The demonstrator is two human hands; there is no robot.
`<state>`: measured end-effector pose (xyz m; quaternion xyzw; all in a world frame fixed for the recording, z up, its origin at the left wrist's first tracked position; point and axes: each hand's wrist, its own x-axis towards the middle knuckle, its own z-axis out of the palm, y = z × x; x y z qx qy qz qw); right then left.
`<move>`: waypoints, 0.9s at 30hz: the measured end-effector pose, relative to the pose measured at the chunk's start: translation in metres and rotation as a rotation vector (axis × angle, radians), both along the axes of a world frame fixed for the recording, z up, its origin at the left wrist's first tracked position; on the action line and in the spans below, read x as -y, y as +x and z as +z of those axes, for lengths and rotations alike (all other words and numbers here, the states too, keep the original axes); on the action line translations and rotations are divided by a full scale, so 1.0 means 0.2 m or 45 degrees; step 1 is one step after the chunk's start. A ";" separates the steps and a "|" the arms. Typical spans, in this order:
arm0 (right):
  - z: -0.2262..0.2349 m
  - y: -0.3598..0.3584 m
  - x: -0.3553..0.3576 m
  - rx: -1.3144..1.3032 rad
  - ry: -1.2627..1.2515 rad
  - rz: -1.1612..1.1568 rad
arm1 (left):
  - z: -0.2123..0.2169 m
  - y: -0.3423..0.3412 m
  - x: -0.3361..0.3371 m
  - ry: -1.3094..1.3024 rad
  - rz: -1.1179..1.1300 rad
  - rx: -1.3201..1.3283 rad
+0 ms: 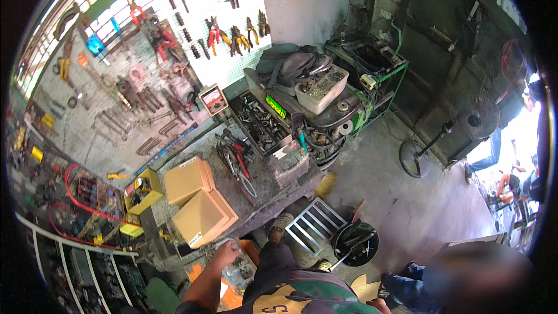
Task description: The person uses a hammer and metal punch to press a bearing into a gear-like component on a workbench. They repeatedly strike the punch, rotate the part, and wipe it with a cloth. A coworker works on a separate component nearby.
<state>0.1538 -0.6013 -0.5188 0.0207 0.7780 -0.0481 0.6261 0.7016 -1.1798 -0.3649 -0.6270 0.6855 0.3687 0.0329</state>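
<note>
My left hand (227, 252) reaches down beside the workbench with its fingers curled in. It is over a clear plastic container (239, 272) of small parts, next to an orange box (251, 250). Whatever its fingers hold is too small to make out. Only a bit of my right hand (381, 306) shows at the lower edge, its fingers mostly hidden. Just beyond my left hand, tan cardboard boxes (206, 216) lie on the bench corner. Pliers with red handles (239, 152) rest farther back on the bench.
Hand tools hang on a grey board (110, 122). A socket tray (261, 122) sits on the bench. On the floor are a metal grate (315, 226) and a round black bin (356, 244). A standing fan (474, 117) is at right. Another person (412, 291) is close by at lower right.
</note>
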 end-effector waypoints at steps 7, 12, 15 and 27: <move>0.04 0.29 0.68 0.078 -0.017 0.187 | 0.06 -0.49 1.29 -0.129 -0.132 -0.290; 0.52 0.55 1.37 -0.065 -0.264 -0.278 | 0.01 -0.89 2.16 -0.288 -0.241 -0.313; 0.77 0.61 1.56 -0.273 -0.221 -0.419 | -0.01 -1.03 2.52 -0.272 -0.230 -0.236; 1.33 1.15 1.24 -0.283 0.062 -0.321 | -0.87 -1.39 3.81 -0.369 0.337 -1.014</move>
